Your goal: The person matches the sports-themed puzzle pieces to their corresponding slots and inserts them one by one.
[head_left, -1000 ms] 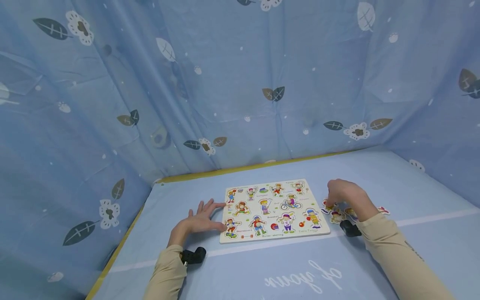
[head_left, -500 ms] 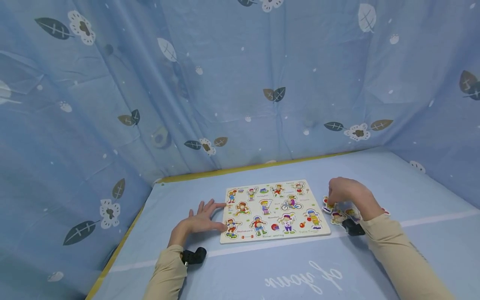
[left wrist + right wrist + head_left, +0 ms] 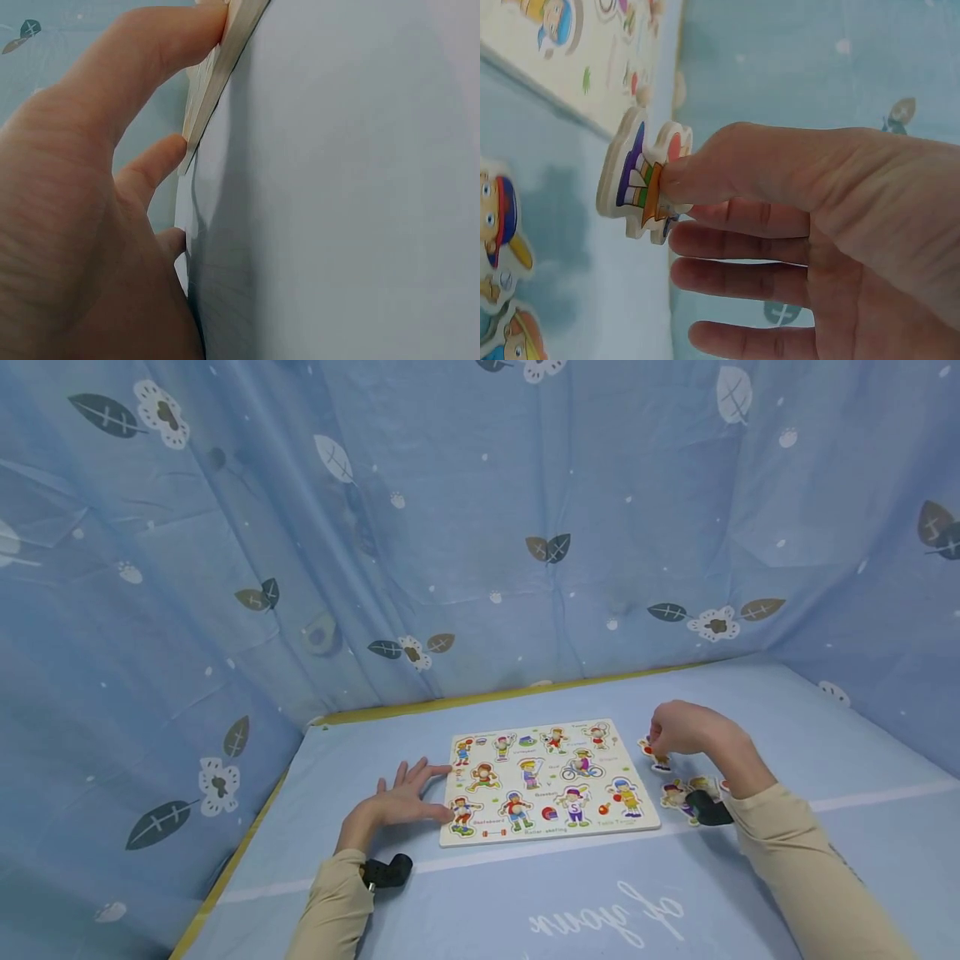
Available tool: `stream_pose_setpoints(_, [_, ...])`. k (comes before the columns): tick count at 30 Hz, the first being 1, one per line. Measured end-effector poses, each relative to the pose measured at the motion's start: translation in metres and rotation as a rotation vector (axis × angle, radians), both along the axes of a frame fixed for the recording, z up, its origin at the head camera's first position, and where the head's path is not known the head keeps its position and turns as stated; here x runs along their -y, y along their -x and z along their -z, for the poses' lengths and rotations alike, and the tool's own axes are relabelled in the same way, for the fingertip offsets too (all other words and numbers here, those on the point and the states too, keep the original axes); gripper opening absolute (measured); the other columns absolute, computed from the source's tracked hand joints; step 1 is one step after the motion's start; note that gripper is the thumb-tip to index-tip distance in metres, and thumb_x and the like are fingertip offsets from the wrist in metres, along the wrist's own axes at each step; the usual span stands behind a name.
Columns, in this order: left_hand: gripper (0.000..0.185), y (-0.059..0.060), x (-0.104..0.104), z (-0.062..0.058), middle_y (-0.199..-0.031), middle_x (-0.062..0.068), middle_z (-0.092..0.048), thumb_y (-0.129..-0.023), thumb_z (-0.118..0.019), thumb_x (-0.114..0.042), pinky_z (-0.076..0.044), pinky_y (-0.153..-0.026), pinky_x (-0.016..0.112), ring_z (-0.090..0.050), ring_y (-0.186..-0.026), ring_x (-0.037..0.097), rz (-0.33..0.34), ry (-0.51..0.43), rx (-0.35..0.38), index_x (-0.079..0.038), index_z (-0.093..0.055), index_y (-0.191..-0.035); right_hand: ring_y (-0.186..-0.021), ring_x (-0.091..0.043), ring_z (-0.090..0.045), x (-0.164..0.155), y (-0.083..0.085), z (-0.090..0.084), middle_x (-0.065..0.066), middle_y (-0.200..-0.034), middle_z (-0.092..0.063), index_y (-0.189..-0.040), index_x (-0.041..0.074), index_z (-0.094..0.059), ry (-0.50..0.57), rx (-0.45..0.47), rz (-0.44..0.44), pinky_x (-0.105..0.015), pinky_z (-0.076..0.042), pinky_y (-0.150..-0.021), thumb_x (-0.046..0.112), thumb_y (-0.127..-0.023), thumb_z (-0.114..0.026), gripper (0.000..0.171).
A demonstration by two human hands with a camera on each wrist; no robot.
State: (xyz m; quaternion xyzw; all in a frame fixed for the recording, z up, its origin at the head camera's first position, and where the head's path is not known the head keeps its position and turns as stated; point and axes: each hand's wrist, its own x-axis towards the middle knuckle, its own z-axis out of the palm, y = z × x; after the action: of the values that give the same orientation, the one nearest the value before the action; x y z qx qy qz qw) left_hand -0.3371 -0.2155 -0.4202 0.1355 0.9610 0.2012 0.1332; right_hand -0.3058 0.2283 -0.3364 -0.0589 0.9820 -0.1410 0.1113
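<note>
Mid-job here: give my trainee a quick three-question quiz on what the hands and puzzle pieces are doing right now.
1. True or false: the right hand pinches a cut-out wooden figure piece lifted off the blue cloth-covered table.
2. The left hand touches which edge of the pale wooden puzzle board: A left, B right, C far?
3. Fill in: the loose figure pieces lie to the board's ____ side.

Key: 1 true; 2 A; 3 right.

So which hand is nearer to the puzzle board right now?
Left. The left hand rests against the puzzle board at its left edge; the right hand is off its right side, holding a puzzle piece.
</note>
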Motion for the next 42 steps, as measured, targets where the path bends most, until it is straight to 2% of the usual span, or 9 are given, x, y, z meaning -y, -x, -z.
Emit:
stream_pose_setpoints(13, [0.090,0.000,-0.001,-0.002,-0.166,0.013,-0.010,-0.071,-0.073,-0.062,0.005,-0.112,0.073,0.006,-0.150,0.045,0.010,-0.008,0.002,-0.033,-0.040,-0.150,-0.067,-0.018,-0.051,0.031,-0.012,-0.008,-0.003,-0.073,-0.059,-0.077,0.008,-0.066,-0.052,-0.025,-0.037,-0.029,-0.040,-0.059,0.006,-0.079,-0.070,0.005])
stream_pose_setpoints(23, [0.090,0.002,0.000,-0.002,-0.166,0.013,-0.009,-0.070,-0.074,-0.061,0.006,-0.112,0.073,0.007,-0.150,0.044,0.008,-0.023,0.004,-0.033,-0.041,-0.149,-0.068,-0.019,-0.051,0.051,-0.020,-0.008,-0.004,-0.073,-0.057,-0.078,0.009,-0.065,-0.128,-0.022,-0.053,-0.029,-0.040,-0.059,0.005,-0.081,-0.070,0.007])
stream_pose_setpoints(34, [0.091,0.001,0.001,0.000,-0.166,0.013,-0.009,-0.070,-0.074,-0.062,0.006,-0.112,0.073,0.007,-0.150,0.045,0.007,-0.025,0.005,-0.033,-0.040,-0.150,-0.068,-0.018,-0.053,0.070,-0.025,0.002,-0.003,-0.075,-0.059,-0.081,0.009,-0.067,-0.197,-0.006,-0.084,-0.029,-0.040,-0.060,0.007,-0.081,-0.072,0.006])
stream_pose_setpoints(39, [0.091,0.001,0.001,-0.001,-0.166,0.013,-0.010,-0.070,-0.074,-0.062,0.005,-0.112,0.073,0.007,-0.150,0.044,0.004,-0.016,0.005,-0.033,-0.040,-0.150,-0.071,-0.020,-0.054,0.078,-0.027,0.007,-0.004,-0.077,-0.058,-0.083,0.007,-0.064,-0.227,0.019,-0.074,-0.030,-0.042,-0.063,0.008,-0.080,-0.074,0.011])
stream_pose_setpoints(42, [0.090,0.000,0.001,-0.001,-0.166,0.013,-0.010,-0.071,-0.073,-0.062,0.005,-0.112,0.073,0.006,-0.150,0.044,0.005,-0.011,0.003,-0.034,-0.040,-0.150,-0.074,-0.021,-0.054,0.082,-0.027,0.009,-0.006,-0.080,-0.058,-0.090,0.004,-0.064,-0.251,0.049,-0.056,-0.032,-0.043,-0.065,0.008,-0.079,-0.075,0.017])
